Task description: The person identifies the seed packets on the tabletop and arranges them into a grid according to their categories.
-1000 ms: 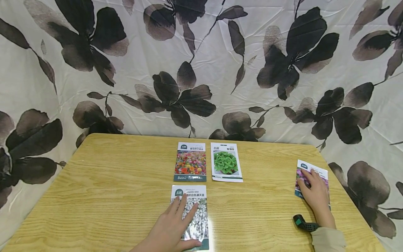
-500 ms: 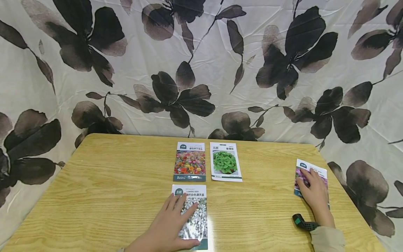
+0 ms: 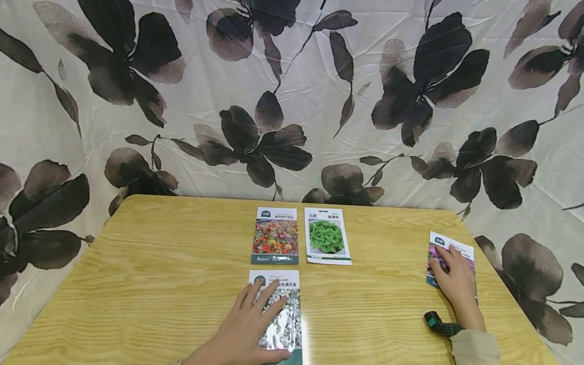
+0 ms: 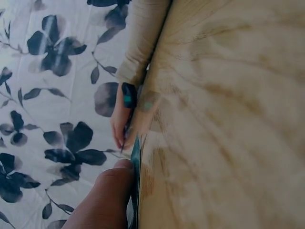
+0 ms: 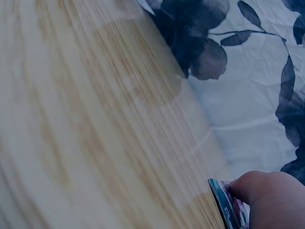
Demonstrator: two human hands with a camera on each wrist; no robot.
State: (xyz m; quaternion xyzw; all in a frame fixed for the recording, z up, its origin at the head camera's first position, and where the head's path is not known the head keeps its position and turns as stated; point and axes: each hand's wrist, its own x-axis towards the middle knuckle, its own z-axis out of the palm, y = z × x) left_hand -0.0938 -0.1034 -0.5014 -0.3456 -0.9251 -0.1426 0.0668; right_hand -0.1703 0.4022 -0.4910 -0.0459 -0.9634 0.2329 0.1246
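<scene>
In the head view, my left hand (image 3: 246, 324) rests with spread fingers on a seed packet printed with white flowers (image 3: 292, 319), flat near the table's front. Its fingers cover part of the title and the left side. The left wrist view shows the thumb (image 4: 102, 198) against the packet's teal edge (image 4: 136, 167). Far to the right, my right hand (image 3: 458, 281) lies on a seed packet with purple flowers (image 3: 466, 253), its fingers extended over the front. That packet's lower part is mostly hidden. In the right wrist view, the right thumb (image 5: 267, 193) touches the packet's face.
Behind the left hand lie a packet of mixed bright flowers (image 3: 275, 237) and, beside it on the right, a green-leaf packet (image 3: 326, 236). The wooden table (image 3: 159, 274) ends at a floral cloth (image 3: 328, 111). A black wrist device (image 3: 440, 324) sits on the right wrist.
The left fingers have shifted slightly over the white-flower packet, with one fingertip now further right across its title. The right hand and the other packets stay in place.
</scene>
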